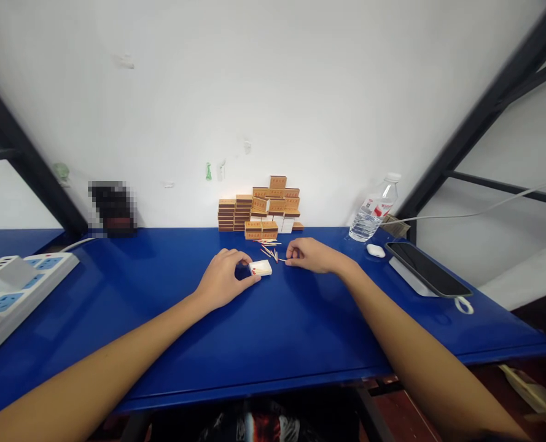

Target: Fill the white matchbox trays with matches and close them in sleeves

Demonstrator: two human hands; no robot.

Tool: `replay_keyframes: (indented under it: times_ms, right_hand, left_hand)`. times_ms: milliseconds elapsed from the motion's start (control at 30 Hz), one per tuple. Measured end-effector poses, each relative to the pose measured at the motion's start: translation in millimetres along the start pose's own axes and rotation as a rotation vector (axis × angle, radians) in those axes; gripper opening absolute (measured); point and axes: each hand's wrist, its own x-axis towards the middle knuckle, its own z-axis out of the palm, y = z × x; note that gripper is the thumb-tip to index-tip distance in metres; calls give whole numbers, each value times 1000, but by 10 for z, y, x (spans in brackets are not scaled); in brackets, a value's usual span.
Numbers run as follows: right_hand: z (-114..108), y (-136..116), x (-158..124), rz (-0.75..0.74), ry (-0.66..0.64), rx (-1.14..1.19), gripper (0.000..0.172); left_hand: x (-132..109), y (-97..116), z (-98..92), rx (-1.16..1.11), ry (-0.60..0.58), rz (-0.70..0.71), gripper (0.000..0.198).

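My left hand (224, 276) grips the left end of a small white matchbox tray (261, 267) resting on the blue table; a few red-tipped matches lie inside it. To the right, my right hand (307, 254) pinches the end of a single match (282, 260) between thumb and fingertips, just above the table. Loose matches (269, 252) lie scattered between the hands and the stacked boxes. Behind them, brown and yellow matchboxes (276, 204) stand in stacks against the wall, with some white trays (284, 223) among them.
A water bottle (373, 209) leans at the back right, near a white earphone case (376, 250) and a phone (427, 269) on a stand. At the left lies a power strip (46, 276) with a plug. The blue table (254, 344) ends at a front edge near me.
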Motion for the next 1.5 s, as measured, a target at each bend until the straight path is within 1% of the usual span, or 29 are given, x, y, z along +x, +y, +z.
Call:
replay_keyframes:
  times_ms: [33,100,133,267,300,367,433,500,633,700,800,833,900,1000,1100,1300,1367,1500]
  right_hand:
    - [16,20,13,9,-17,4,7]
    - [29,12,23,5,-26,1,10]
    - [27,-19,19,-15,-9,-6,12]
    - [36,-293,-45,-182,106,28,13]
    - [53,-378,-65,-218,109,47,13]
    - [94,-515,-97,-260,66,68,11]
    - [121,-565,-107,-270,33,60,11]
    - [114,-514,-92,-231,75,23,13]
    - [78,-272,-8,-35,251,-79,13]
    - [110,-196,46,43,305,-74,14]
    - [222,-198,122,142,337,-17,23]
    - [262,-218,143,170,334,-8,25]
    - [320,-259,171,202,308,-20,22]
    - [324,-280,172,216,251,-58,15]
    - [246,-246,128,216,182,-79,15]
    - [67,-101,42,181,60,-135,20]
    - [34,-54,37,164,51,-130,20]
    - [8,-18,34,125,73,-102,21]
  left_hand:
    - [-1,-12,9,3,-1,5,25]
    - [-3,-28,24,12,-1,8,25]
    - [-5,-31,29,14,-2,7,25]
    - [-13,-12,39,-6,-15,18,24]
    - [-16,-5,41,-13,-16,26,24]
    - [-22,8,46,-18,-15,38,24]
    - [-25,14,49,-9,-16,41,25]
    - [-24,14,49,5,-24,40,25]
    - [-24,17,45,3,-29,47,24]
    - [-28,28,44,4,-32,52,25]
    - [-36,54,41,29,-41,60,25]
    - [-39,62,40,37,-43,63,25]
    - [-41,73,38,47,-44,67,25]
    - [-41,79,33,55,-40,61,25]
    - [-42,78,29,49,-45,55,25]
    - [-40,68,31,37,-43,54,25]
    - [-37,65,35,38,-41,55,25]
    - [-34,68,38,29,-44,51,25]
